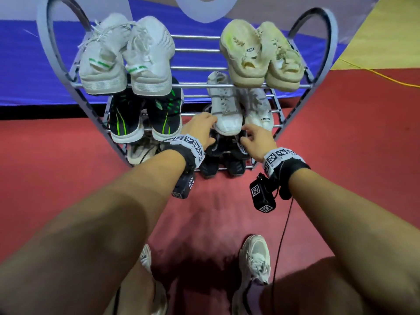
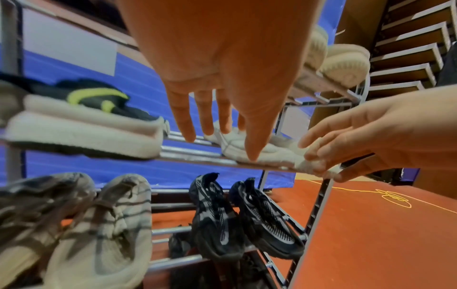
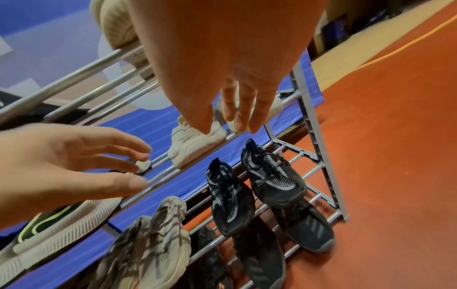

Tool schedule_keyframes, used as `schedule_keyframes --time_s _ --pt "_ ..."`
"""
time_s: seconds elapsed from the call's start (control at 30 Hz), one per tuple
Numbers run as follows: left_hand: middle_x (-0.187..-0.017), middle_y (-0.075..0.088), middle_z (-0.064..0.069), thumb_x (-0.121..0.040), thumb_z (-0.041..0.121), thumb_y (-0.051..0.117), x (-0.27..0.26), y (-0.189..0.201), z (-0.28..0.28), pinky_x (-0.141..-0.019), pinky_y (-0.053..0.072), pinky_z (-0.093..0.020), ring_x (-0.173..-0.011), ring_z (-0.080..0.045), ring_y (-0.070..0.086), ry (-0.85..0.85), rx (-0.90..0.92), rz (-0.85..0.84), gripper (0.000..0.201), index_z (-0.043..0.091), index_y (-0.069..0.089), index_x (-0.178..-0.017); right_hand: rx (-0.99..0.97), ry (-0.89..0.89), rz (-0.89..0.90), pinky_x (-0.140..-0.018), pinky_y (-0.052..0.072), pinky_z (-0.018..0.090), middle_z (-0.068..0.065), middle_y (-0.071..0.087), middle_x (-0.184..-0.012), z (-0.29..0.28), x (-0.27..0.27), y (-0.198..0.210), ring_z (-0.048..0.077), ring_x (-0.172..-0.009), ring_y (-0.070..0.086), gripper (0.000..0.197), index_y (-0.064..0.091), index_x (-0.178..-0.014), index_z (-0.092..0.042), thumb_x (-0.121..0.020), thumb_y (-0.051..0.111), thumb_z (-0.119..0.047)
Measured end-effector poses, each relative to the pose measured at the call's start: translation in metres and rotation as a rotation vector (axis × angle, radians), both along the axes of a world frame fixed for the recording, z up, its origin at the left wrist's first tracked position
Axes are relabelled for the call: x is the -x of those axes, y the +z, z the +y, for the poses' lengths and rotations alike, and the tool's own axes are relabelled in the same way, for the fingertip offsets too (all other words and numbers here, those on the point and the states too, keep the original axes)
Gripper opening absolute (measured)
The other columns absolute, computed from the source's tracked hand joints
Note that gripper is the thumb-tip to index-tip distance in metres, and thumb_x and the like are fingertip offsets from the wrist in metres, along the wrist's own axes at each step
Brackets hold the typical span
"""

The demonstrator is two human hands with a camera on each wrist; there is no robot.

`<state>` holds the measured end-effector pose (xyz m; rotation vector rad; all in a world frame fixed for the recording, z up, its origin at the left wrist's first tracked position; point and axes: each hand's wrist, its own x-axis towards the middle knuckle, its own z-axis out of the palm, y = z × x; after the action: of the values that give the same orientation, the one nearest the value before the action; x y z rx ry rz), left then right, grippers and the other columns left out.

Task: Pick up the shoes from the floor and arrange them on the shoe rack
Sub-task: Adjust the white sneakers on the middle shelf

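Observation:
The grey metal shoe rack (image 1: pixel 195 85) stands on the red floor with a pair on every tier. A white pair (image 1: pixel 227 110) sits on the right of the second tier, heels toward me. My left hand (image 1: pixel 203 130) is at its left heel and my right hand (image 1: pixel 255 137) at its right heel. Both hands have straight, spread fingers and hold nothing. In the left wrist view the left fingers (image 2: pixel 207 121) hang over the white pair (image 2: pixel 249 150). In the right wrist view the right fingers (image 3: pixel 237 115) hover above the white shoe (image 3: pixel 195 146).
White green-striped shoes (image 1: pixel 122 57) and beige shoes (image 1: pixel 261 55) fill the top tier. Black-and-green shoes (image 1: pixel 145 114) sit left of my hands, black mesh shoes (image 2: pixel 245 221) below. A blue mat (image 1: pixel 27 64) lies behind, a yellow cable (image 1: pixel 375 73) at the right. My own feet (image 1: pixel 256 258) stand near.

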<state>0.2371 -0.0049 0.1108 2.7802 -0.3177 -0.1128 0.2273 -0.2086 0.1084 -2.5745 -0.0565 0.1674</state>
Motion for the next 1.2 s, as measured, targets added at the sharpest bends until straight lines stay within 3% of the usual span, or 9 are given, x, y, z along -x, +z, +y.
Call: schedule_keyframes --time_s 0.13,0.23,0.37,0.47,0.6,0.7,0.83,1.03,1.2 --pt "-0.135 0.047 -0.004 -0.074 0.023 0.078 -0.005 -0.013 -0.014 -0.098 0.046 -0.044 -0.124 -0.028 0.048 0.011 0.005 -0.021 0.066 0.018 0.048 -0.133 -0.157 -0.042 0.091 -0.1 0.046 0.034 0.006 0.063 -0.123 -0.002 -0.002 -0.007 0.021 -0.108 0.061 0.044 0.054 -0.133 -0.019 -0.089 0.059 -0.023" --pt "-0.131 0.045 -0.006 -0.076 0.021 0.076 -0.007 -0.013 -0.021 -0.094 0.049 -0.045 -0.118 -0.029 0.05 0.018 0.014 -0.071 0.062 0.02 0.049 -0.131 -0.286 -0.085 0.156 -0.097 0.049 0.038 0.006 0.067 -0.115 0.005 -0.008 -0.006 0.023 -0.101 0.063 0.039 0.056 -0.127 -0.014 -0.089 0.06 -0.023" --pt "-0.122 0.052 -0.002 -0.083 0.018 0.069 -0.007 -0.016 -0.026 -0.086 0.05 -0.039 -0.11 -0.024 0.054 0.011 -0.011 -0.146 0.03 0.017 0.063 -0.112 -0.497 -0.233 0.21 -0.088 0.055 0.046 0.006 0.068 -0.089 0.013 -0.018 -0.011 0.027 -0.088 0.067 0.019 0.057 -0.097 -0.018 -0.08 0.064 -0.025" --pt "-0.116 0.057 -0.003 -0.089 0.023 0.063 -0.005 -0.015 -0.022 -0.083 0.051 -0.04 -0.108 -0.023 0.056 -0.041 -0.018 -0.161 0.023 0.013 0.068 -0.109 -0.695 -0.374 0.292 -0.072 0.055 0.039 0.008 0.059 -0.072 0.02 -0.022 -0.003 0.025 -0.072 0.062 0.016 0.048 -0.078 -0.015 -0.086 0.061 -0.01" --pt "-0.112 0.06 -0.002 -0.091 0.031 0.059 0.004 -0.003 -0.009 -0.079 0.052 -0.043 -0.105 -0.024 0.058 -0.151 -0.025 -0.213 0.026 0.016 0.069 -0.111 -0.915 -0.403 0.527 -0.081 0.059 0.04 0.018 0.068 -0.09 0.028 -0.02 0.009 0.026 -0.083 0.067 0.022 0.061 -0.099 0.001 -0.089 0.065 -0.019" --pt "-0.11 0.061 -0.001 -0.091 0.036 0.061 0.01 0.009 0.002 -0.078 0.052 -0.043 -0.101 -0.023 0.059 -0.234 -0.031 -0.213 0.027 0.018 0.07 -0.109 -1.036 -0.448 0.597 -0.07 0.062 0.038 0.027 0.068 -0.104 0.035 -0.014 0.018 0.034 -0.092 0.07 0.028 0.058 -0.111 0.011 -0.089 0.062 -0.006" --pt "-0.114 0.06 0.004 -0.096 0.045 0.049 0.019 0.027 0.014 -0.08 0.051 -0.039 -0.108 -0.019 0.056 -0.253 -0.016 -0.241 0.032 0.024 0.067 -0.11 -1.019 -0.483 0.544 -0.071 0.061 0.043 0.028 0.067 -0.108 0.044 -0.005 0.028 0.036 -0.092 0.07 0.029 0.057 -0.113 0.007 -0.085 0.055 0.008" --pt "-0.148 0.041 -0.013 -0.092 0.02 0.056 0.024 0.059 0.009 -0.104 0.041 -0.046 -0.134 -0.032 0.041 -0.26 -0.082 -0.367 0.05 0.012 0.046 -0.14 -1.097 -0.395 0.447 -0.076 0.06 0.049 0.016 0.064 -0.118 0.04 0.021 0.045 0.035 -0.104 0.065 0.043 0.054 -0.122 -0.007 -0.086 0.046 0.015" --pt "-0.16 0.019 -0.004 -0.093 0.031 0.056 0.032 0.085 -0.008 -0.12 0.015 -0.047 -0.148 -0.026 0.015 -0.236 -0.277 -0.289 0.071 0.021 0.02 -0.153 -0.684 -0.175 0.348 -0.071 0.058 0.049 0.012 0.069 -0.107 0.01 0.038 0.065 0.038 -0.087 0.068 0.045 0.063 -0.111 -0.025 -0.076 0.058 0.002"
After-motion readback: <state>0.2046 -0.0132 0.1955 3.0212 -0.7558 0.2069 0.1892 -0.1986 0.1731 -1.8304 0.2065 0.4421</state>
